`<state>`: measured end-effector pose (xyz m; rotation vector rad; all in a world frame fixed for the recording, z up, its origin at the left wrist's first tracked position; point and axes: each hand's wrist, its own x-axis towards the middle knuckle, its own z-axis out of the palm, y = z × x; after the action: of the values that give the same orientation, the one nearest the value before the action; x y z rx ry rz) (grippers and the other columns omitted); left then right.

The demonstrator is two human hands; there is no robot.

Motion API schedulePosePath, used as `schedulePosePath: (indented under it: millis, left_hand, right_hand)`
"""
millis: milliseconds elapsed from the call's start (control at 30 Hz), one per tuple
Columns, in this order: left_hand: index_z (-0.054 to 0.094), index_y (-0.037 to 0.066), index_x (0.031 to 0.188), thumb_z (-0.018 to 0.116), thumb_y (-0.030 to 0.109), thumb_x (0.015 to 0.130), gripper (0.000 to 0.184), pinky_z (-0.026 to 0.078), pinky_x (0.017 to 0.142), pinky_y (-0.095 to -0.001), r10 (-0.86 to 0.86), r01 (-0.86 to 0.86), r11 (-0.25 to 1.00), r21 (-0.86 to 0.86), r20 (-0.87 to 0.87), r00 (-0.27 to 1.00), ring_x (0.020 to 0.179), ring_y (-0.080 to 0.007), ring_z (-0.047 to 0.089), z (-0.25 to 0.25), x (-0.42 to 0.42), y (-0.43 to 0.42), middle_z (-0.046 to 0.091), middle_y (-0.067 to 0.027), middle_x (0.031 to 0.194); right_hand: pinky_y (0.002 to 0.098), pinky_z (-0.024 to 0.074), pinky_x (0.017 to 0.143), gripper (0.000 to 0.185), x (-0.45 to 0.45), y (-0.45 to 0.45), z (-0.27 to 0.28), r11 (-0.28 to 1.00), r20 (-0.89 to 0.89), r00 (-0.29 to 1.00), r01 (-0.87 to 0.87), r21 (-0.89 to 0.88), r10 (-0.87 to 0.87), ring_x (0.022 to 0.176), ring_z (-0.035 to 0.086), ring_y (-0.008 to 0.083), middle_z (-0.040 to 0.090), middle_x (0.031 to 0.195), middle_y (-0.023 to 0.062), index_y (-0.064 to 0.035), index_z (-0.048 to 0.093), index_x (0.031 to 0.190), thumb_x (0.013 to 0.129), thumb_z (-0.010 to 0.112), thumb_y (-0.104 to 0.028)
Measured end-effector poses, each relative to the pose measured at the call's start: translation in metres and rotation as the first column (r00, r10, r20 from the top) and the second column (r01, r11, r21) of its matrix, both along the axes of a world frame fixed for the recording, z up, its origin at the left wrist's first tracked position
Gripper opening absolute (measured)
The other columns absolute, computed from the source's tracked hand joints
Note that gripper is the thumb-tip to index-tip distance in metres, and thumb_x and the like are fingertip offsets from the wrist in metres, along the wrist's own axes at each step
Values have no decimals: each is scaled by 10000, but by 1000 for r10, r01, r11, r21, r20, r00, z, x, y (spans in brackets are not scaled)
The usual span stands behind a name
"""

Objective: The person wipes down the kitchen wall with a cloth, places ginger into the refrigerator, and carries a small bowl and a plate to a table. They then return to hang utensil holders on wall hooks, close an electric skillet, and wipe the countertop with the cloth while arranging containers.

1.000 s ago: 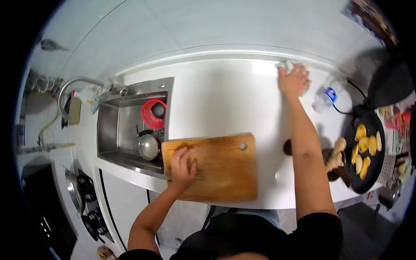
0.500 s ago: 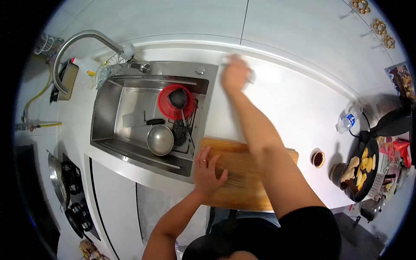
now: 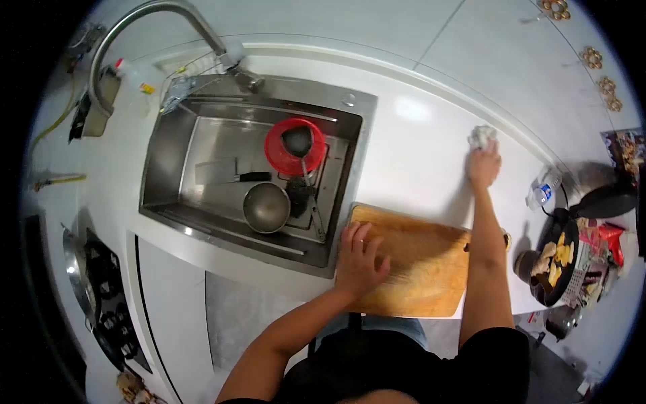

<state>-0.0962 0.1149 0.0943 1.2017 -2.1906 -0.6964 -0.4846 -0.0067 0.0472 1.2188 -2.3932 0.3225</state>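
My left hand [image 3: 360, 262] lies on the left edge of the wooden cutting board [image 3: 424, 269], its fingers spread. Far up the white counter [image 3: 410, 161], near the wall, my right hand [image 3: 484, 165] is closed on a crumpled white cloth [image 3: 482, 137]. The cloth is pressed on the counter top, partly under the fingers. My right forearm passes over the right end of the board.
The sink [image 3: 222, 145] holds a red basin [image 3: 276, 148], a ladle, a cleaver [image 3: 219, 173] and a metal bowl [image 3: 266, 207]. At right are a plastic bottle [image 3: 542, 193] and a pan [image 3: 568, 269] with yellow slices. A faucet [image 3: 155, 8] arches over the left.
My right hand went left along the wall side to near the sink, then back right with the cloth. The view has shifted toward the sink. My left hand stays on the board.
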Motion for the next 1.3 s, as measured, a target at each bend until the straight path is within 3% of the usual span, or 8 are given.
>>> schedulePosePath:
  millis: [167,333,633,767,900,1000,1200,1300]
  left_hand:
    - [556,48,1074,677,236,754,391,298,1066,-565,-7,7,1000,4,17,1000,1263,-403,353,0,-4,1,416,-187,1284]
    - [548,66,1100,674,182,733,404,304,1045,-546,-64,62,996,-62,-31,997,1218,-408,406,0,-8,-4,462,-173,1243]
    - [529,25,1131,618,167,834,341,269,1033,-544,-117,133,971,-201,89,989,1205,-367,411,-13,1,6,451,-193,1264]
    - [519,19,1156,593,60,806,360,343,1026,-477,47,-36,997,70,-166,985,1232,-366,373,-4,3,22,429,-185,1293]
    - [543,1,1139,583,42,819,325,391,985,-420,154,-142,976,-163,63,986,1232,-353,390,15,-17,47,420,-197,1310]
    - [563,12,1138,590,68,831,313,362,1008,-432,242,-223,964,-142,135,961,1235,-353,408,37,-62,84,410,-209,1334]
    - [582,26,1084,593,60,818,268,344,1017,-454,122,-123,989,-86,-23,992,1227,-352,414,86,-201,145,448,-197,1294]
    - [584,20,1065,589,43,806,260,350,1009,-461,25,-28,997,-74,-42,999,1212,-355,422,105,-235,170,454,-199,1275]
  right_hand:
    - [472,387,993,419,162,-54,-18,972,189,958,-193,-132,216,1172,528,322,563,1280,186,14,577,1197,793,489,-53]
    - [469,436,902,535,285,-69,31,770,797,323,-585,-256,510,1100,538,373,603,1141,159,-111,580,1188,670,667,-14]
    - [519,331,993,490,159,75,103,760,379,658,-570,-314,650,1232,449,326,503,1314,143,-144,590,1210,760,689,-312]
    - [508,381,923,435,21,207,137,939,197,973,-49,-340,122,1141,493,334,560,1219,143,-110,594,1163,732,645,-138]
    - [485,379,892,519,-98,326,150,927,-120,920,369,-64,-374,1032,573,309,613,1112,180,-113,527,1218,746,696,-248]
    - [452,357,915,671,-136,353,150,901,246,878,350,257,-411,929,626,294,679,951,124,-137,491,1271,693,769,-334]
    - [385,524,757,558,-166,386,212,955,642,765,220,-199,-42,827,670,310,679,830,168,-96,580,1177,712,761,-344]
    - [269,512,788,492,-203,411,238,639,507,749,148,-755,426,883,661,170,676,996,100,20,585,1150,777,787,-229]
